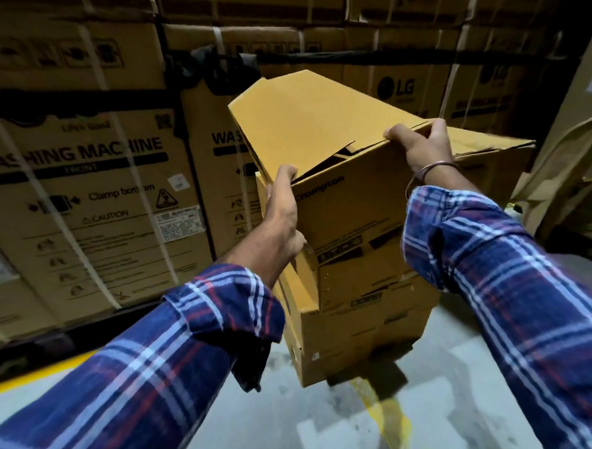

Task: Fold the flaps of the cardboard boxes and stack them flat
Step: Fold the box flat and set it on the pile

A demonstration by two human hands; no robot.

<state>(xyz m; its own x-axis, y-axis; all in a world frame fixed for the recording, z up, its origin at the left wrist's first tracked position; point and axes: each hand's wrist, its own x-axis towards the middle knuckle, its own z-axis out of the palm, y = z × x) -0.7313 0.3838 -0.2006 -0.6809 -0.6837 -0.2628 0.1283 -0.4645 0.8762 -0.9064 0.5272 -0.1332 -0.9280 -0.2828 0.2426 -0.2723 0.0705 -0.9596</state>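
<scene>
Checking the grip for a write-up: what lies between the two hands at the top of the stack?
In the head view, only the top cardboard box: the left hand grips its near-left corner, the right hand its far top edge.

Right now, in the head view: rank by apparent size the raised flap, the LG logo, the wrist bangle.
1. Raised flap, largest by far.
2. LG logo and wrist bangle span about alike; the bangle is nearer the camera, so I won't rank them.
</scene>
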